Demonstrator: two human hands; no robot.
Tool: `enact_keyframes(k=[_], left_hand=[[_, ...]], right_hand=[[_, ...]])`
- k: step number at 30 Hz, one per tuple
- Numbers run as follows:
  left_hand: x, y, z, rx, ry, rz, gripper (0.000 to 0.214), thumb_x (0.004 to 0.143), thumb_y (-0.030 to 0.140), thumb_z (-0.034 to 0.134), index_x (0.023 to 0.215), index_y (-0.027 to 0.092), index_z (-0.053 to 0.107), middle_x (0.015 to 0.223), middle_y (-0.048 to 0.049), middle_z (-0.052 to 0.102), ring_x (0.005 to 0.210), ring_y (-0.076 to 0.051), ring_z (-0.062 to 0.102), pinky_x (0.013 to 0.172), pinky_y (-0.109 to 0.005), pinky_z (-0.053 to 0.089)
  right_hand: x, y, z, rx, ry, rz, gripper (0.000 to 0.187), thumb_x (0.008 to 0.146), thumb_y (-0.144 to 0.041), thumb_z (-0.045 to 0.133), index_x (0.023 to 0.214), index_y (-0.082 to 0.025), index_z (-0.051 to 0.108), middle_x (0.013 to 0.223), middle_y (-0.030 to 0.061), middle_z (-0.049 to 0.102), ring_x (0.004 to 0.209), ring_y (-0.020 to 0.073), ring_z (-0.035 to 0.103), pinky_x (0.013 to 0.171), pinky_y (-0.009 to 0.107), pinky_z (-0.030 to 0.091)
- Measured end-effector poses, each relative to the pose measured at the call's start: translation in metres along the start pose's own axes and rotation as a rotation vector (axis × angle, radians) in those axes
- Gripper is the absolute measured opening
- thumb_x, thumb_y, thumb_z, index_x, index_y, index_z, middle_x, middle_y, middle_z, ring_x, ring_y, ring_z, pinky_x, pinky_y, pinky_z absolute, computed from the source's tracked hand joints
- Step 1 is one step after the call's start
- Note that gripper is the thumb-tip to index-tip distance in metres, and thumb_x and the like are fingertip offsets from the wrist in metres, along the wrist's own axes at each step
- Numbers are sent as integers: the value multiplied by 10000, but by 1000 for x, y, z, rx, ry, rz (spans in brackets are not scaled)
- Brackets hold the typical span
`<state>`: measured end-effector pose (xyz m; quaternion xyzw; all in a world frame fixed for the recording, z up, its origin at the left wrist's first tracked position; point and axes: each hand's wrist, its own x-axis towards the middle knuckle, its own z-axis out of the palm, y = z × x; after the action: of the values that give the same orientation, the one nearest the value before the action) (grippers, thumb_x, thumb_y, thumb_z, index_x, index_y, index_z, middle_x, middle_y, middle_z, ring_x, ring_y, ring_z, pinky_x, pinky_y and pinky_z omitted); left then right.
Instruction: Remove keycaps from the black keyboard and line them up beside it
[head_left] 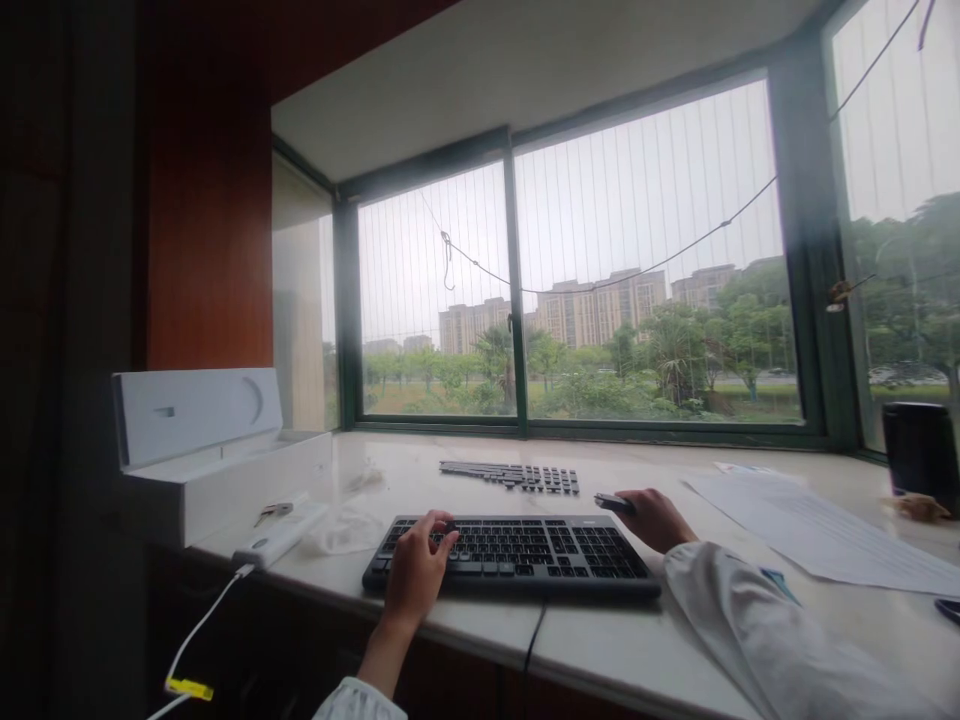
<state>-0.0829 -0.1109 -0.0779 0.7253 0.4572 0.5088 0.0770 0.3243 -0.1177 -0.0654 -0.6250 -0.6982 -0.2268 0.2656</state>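
Observation:
A black full-size keyboard [517, 570] lies along the front of the pale countertop, its cable hanging over the edge. My left hand [418, 562] reaches over its upper left part, with thumb and index finger bent toward each other in a pinch. Something small and dark shows between those fingertips, too unclear to name. Beyond the keyboard's far right corner, my right hand [654, 518] is closed around a small dark tool with a light edge [615, 503], pointing left. Behind the keyboard, loose dark keycaps [517, 476] are laid out in rows.
An open white box [255, 480] stands at left. Beside it are a white power strip [277, 535], some keys [274, 512] and crumpled clear plastic [345, 530]. Paper sheets [817, 525] lie at right, with a black cylinder [919, 455] beyond. Windows close off the back.

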Motion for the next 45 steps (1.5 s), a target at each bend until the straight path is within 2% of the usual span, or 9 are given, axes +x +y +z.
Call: enact_keyframes(k=[3, 7, 17, 28, 34, 45], left_hand=[[0, 1, 0, -5, 18, -18, 213, 851, 354, 536, 1016, 239, 606, 872, -3, 674, 550, -127, 572, 668, -293, 477], [0, 1, 0, -12, 31, -34, 196, 853, 380, 535, 969, 230, 586, 863, -7, 681, 532, -128, 567, 650, -292, 472], [0, 1, -2, -30, 0, -22, 265, 886, 376, 484, 1034, 241, 657, 971, -38, 714, 563, -141, 601, 739, -325, 503], [-2, 8, -6, -20, -8, -4, 267, 797, 450, 638, 918, 212, 658, 893, -23, 701, 576, -132, 562, 683, -290, 475], [-3, 7, -5, -15, -27, 11, 250, 758, 421, 694, 907, 221, 666, 794, 4, 680, 576, -126, 556, 642, -264, 456], [-3, 8, -7, -7, -54, 14, 224, 767, 391, 686, 916, 224, 670, 809, 9, 681, 564, -113, 545, 630, -257, 464]], right_hand=[[1, 1, 1, 66, -54, -17, 270, 863, -225, 456, 704, -224, 674, 700, 69, 699, 670, 214, 661, 597, 277, 369], [1, 1, -1, 83, -44, -19, 265, 858, -223, 454, 680, -234, 650, 693, 65, 697, 652, 218, 652, 592, 289, 353], [1, 6, 8, 118, -34, -21, 311, 880, -294, 435, 660, -233, 646, 666, 70, 684, 602, 202, 621, 582, 288, 350], [2, 13, 14, 112, -59, -41, 312, 873, -329, 433, 665, -225, 640, 669, 85, 672, 632, 171, 615, 606, 267, 354], [2, 11, 12, 114, -52, -28, 336, 858, -354, 424, 592, -226, 583, 630, 95, 641, 639, 211, 636, 604, 283, 338], [4, 8, 10, 102, -97, -28, 307, 851, -360, 446, 642, -232, 631, 650, 75, 655, 655, 196, 632, 601, 264, 332]])
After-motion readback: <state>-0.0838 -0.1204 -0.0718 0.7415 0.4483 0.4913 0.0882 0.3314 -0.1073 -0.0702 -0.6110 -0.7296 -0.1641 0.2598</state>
